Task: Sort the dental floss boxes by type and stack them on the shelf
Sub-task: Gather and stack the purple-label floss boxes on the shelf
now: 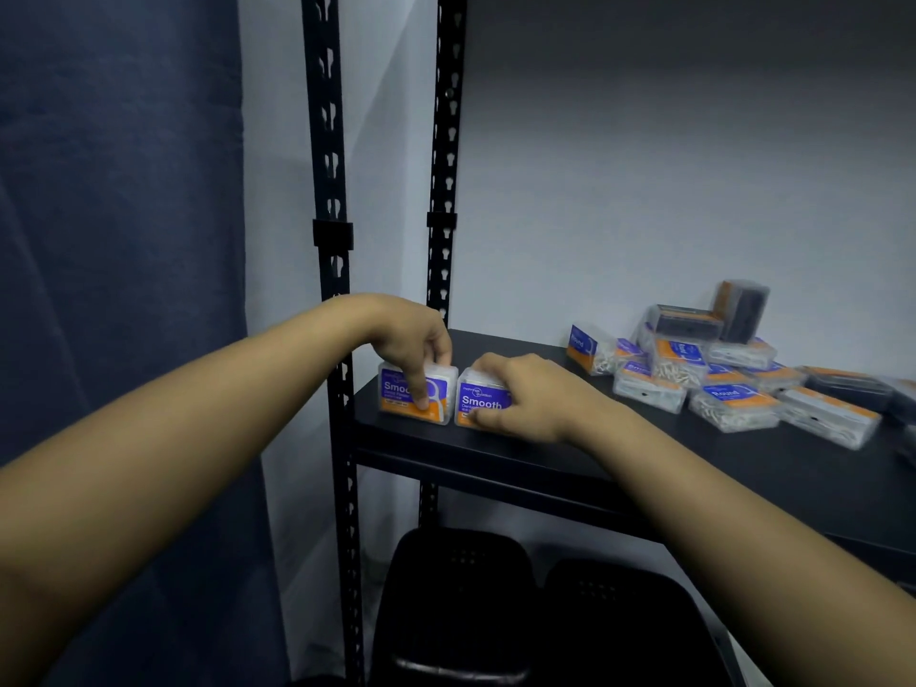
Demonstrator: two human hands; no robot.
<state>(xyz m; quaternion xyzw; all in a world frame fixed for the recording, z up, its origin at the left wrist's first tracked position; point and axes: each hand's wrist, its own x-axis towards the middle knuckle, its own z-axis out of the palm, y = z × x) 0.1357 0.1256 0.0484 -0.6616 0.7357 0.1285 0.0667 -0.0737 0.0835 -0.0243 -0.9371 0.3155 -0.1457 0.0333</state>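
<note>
At the black shelf's front-left corner, 2 "Smooth" boxes stand side by side: the left hand grips the left box, the right hand grips the right box. Farther right lies a loose pile of boxes.

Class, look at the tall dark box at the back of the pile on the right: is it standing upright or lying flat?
Upright: the dark box stands on end, leaning slightly, behind the flat-lying boxes.

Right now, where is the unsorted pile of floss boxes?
In the head view, the unsorted pile lies on the right of the black shelf, against the wall, apart from the two Smooth boxes under both hands at the left end.
</note>
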